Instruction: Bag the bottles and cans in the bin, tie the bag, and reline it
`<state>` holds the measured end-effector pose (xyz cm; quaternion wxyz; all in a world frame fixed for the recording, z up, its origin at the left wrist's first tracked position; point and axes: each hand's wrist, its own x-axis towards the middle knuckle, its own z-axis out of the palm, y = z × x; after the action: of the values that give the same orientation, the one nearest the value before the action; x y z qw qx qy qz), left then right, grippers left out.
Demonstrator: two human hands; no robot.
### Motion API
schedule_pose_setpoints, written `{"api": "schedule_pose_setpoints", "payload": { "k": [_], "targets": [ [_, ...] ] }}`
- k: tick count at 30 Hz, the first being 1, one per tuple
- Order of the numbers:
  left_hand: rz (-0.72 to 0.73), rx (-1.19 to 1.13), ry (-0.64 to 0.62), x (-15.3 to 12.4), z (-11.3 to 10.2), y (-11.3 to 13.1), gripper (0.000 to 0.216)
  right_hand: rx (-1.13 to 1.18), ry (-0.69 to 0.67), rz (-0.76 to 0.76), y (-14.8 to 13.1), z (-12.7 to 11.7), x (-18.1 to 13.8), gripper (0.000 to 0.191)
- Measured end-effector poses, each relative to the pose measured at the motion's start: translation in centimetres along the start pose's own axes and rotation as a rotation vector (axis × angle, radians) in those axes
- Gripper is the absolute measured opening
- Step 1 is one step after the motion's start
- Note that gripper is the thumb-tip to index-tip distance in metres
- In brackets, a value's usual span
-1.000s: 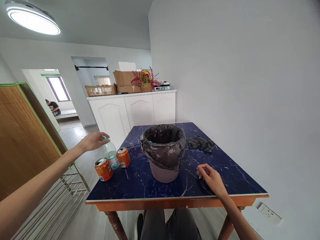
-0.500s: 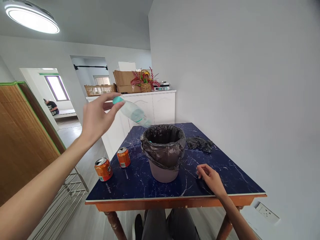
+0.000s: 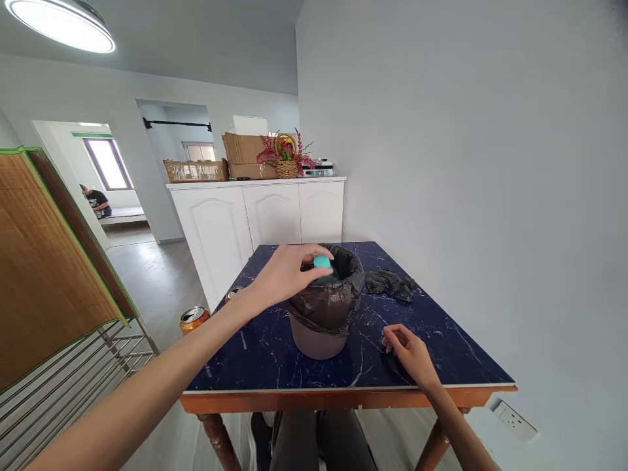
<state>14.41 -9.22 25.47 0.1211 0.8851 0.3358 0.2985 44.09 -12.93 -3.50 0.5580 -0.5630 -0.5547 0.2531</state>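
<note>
My left hand [image 3: 294, 275] pinches the turquoise cap of a plastic bottle [image 3: 322, 262] between thumb and fingers, in the mouth of a bin. The bottle's body is mostly hidden by the rim. A black bag [image 3: 324, 307] lines the bin [image 3: 318, 341], folded over its edge. Loosely curled and holding nothing visible, my right hand [image 3: 409, 353] rests on the table right of the bin. Two orange drink cans stand to the left: the nearer can [image 3: 194, 316] and the farther can [image 3: 234, 294] are partly covered by my left arm.
The blue marbled table [image 3: 373, 366] has a crumpled black bag [image 3: 390, 284] at the right, near the wall. Behind stands a white cabinet [image 3: 275, 219] with cardboard boxes and a flower basket [image 3: 286, 169]. A metal rack [image 3: 118, 343] is at left; a person [image 3: 97, 201] sits in a far room.
My left hand has moved right and down, bringing the bottle from above the table's left side into the bin's mouth. My right hand has stayed nearly still. The view has shifted slightly.
</note>
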Motion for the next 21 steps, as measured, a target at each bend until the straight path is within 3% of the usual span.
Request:
{"api": "schedule_pose_setpoints", "payload": {
  "k": [3, 5, 8, 11, 12, 14, 18, 21],
  "targets": [
    [0.001, 0.045, -0.107, -0.3, 0.8, -0.3, 0.034, 0.000, 0.005, 0.001, 0.1, 0.1, 0.0, 0.059],
    [-0.004, 0.084, -0.089, -0.6, 0.6, -0.6, 0.045, 0.001, 0.009, 0.002, 0.3, 0.1, 0.0, 0.059],
    [-0.009, 0.159, 0.114, -1.0, -0.7, -2.3, 0.052, 0.004, 0.010, 0.004, 0.5, 0.2, 0.0, 0.058],
    [-0.076, 0.329, 0.287, -2.0, -2.5, -6.2, 0.055, 0.007, 0.006, 0.008, 0.6, 0.2, 0.0, 0.058],
    [-0.130, 0.410, 0.271, -2.5, -3.0, -7.8, 0.056, 0.007, 0.005, 0.010, 0.5, 0.2, 0.0, 0.057],
    [-0.291, 0.630, 0.090, -4.0, -3.6, -11.2, 0.058, 0.007, 0.001, 0.012, 0.5, 0.2, 0.0, 0.056],
    [-0.417, 0.721, -0.099, -7.1, -3.1, -16.8, 0.056, -0.002, 0.000, 0.014, 0.3, 0.2, -0.1, 0.056],
    [-0.473, 0.744, -0.186, -8.5, -1.8, -19.1, 0.057, -0.011, -0.007, 0.014, 0.3, 0.2, -0.1, 0.056]
  ]
}}
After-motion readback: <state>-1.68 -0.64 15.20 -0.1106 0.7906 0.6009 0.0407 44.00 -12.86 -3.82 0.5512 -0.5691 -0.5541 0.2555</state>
